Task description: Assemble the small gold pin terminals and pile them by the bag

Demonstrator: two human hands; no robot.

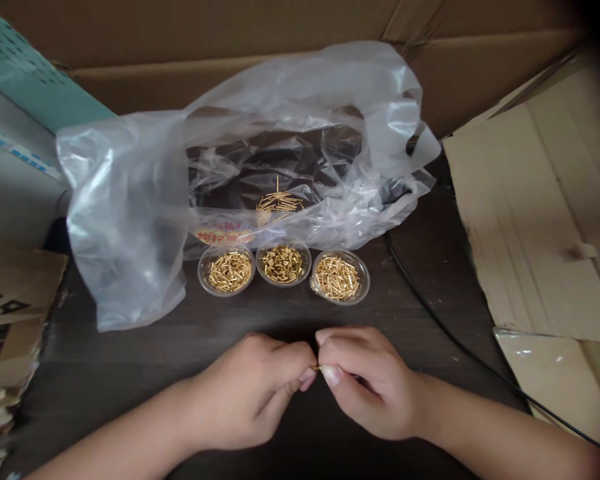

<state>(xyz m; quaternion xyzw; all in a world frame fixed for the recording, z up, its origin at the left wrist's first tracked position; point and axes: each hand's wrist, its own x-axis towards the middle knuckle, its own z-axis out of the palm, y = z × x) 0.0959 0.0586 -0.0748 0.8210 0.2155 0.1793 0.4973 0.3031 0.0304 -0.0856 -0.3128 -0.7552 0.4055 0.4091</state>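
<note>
Tabletop (100, 373) dark wood, cardboard (530, 200) around; left grip (245, 390), right grip (370, 383) clenched on brass pin (316, 367).

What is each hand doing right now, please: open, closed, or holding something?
Left hand: closed, pinching a thin gold metal pin.
Right hand: closed, its fingertips also pinching that pin.

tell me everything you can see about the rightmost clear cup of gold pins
The cup is small, round and shallow, of clear plastic with a thin rim. It is well filled with short gold pins lying jumbled at all angles. It stands upright on the dark wood-grain table, at the right end of a row of three, close beside the middle cup. No hand touches it.
</note>
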